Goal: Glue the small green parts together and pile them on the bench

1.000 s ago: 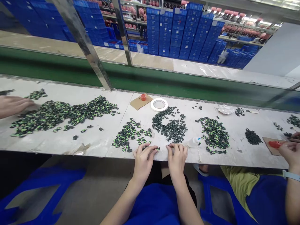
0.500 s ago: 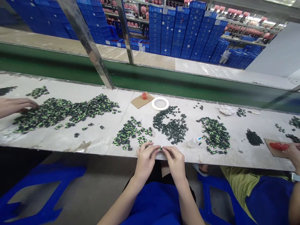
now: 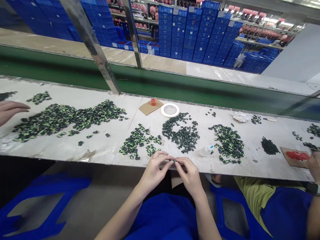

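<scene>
A small black-and-green piece (image 3: 173, 161) is pinched between the fingertips of my left hand (image 3: 157, 167) and my right hand (image 3: 187, 170), at the table's front edge. Both hands are closed on it, fingertips nearly touching. Just beyond my left hand lies a pile of black-and-green pieces (image 3: 135, 140). Past my hands is a pile of small dark pieces (image 3: 186, 137). A small clear bottle with a blue tip (image 3: 205, 151) lies to the right of my right hand.
A roll of white tape (image 3: 170, 110) and a red cup (image 3: 153, 102) on cardboard (image 3: 146, 108) are at the back. Larger piles (image 3: 52, 120) lie left, another pile (image 3: 228, 143) right. Other people's hands (image 3: 11, 110) (image 3: 314, 164) show at both sides. Blue stools stand below.
My hands have shifted slightly, with the small piece still between the fingertips. The person's hand at the left has drawn back from the large pile.
</scene>
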{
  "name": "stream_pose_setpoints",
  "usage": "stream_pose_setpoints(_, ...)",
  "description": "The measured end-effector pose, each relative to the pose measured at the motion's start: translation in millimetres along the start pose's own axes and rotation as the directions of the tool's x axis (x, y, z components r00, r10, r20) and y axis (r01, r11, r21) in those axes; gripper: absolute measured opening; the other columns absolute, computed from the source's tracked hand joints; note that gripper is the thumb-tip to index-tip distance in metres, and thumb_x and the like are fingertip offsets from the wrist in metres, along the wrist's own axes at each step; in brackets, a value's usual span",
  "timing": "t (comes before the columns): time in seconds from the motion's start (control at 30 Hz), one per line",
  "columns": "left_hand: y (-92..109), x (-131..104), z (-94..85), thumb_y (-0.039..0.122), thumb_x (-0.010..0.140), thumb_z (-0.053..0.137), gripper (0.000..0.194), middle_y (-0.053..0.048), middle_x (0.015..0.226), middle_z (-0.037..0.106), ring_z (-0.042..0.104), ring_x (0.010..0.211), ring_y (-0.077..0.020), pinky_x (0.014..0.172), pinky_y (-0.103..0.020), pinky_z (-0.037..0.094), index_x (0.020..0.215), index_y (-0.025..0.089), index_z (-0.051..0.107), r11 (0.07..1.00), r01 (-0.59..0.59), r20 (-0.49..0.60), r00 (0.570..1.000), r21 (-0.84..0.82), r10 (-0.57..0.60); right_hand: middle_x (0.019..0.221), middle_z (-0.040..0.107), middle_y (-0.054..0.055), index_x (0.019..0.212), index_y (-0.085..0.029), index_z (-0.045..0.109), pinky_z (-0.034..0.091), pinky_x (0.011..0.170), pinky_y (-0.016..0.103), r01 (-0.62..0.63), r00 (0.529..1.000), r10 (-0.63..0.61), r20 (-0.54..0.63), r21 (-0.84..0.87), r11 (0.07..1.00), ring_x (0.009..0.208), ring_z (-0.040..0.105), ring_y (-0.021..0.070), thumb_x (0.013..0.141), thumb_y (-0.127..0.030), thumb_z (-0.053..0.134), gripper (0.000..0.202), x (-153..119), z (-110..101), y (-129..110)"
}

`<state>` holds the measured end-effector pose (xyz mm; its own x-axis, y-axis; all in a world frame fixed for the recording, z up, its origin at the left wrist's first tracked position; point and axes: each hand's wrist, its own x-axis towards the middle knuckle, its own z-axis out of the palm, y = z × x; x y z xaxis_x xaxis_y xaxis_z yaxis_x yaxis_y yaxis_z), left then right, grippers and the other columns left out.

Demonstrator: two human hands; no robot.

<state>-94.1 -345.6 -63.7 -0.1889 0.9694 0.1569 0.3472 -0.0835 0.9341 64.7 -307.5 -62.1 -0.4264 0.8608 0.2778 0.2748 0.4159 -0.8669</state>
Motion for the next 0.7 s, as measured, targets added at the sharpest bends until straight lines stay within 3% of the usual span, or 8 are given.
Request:
stream_pose_setpoints(0.17,11.8,-4.2,0.0,0.023,0.082,0.060,0.015,-0.007,0.087,0.066,0.061,0.096,-0.0224,0.084,-0.036,0.052,0.089,0.023,0.073,0.999,-0.028,0.030,0.999,0.043,0.027,0.086,0.069,0.006,0.084,-0.020,0.065,0.056,0.066,0.027,-0.018,1.000,0.018,-0.025,0.026,0.999,0.080,0.066,0.0168,0.089,-0.023,0.054,0.013,-2.6,-0.3,-5.3)
stream_pose_setpoints(0.43,11.6,-3.4,2.8,0.022,0.077,0.062,0.011,-0.004,0.085,0.063,0.066,0.080,-0.0165,0.075,-0.029,0.055,0.082,0.020,0.072,0.995,0.056,0.020,0.998,-0.087,-0.055,0.087,0.069,0.006,0.087,-0.020,0.066,0.056,0.068,0.027,-0.046,0.999,0.045,0.014,0.024,0.999,0.079,0.066,0.0164,0.086,-0.021,0.056,0.011,-6.1,-3.5,-10.9)
stream_pose_setpoints(0.7,17.2,-4.1,4.5,0.023,0.076,0.062,0.011,-0.005,0.085,0.063,0.064,0.085,-0.0191,0.080,-0.033,0.052,0.082,0.020,0.071,0.997,0.063,-0.020,0.998,-0.042,-0.064,0.085,0.069,0.006,0.081,-0.020,0.065,0.057,0.065,0.027,-0.068,0.992,0.076,-0.097,0.078,0.995,0.078,0.067,0.0173,0.084,-0.022,0.055,0.011,-6.6,3.1,-17.4)
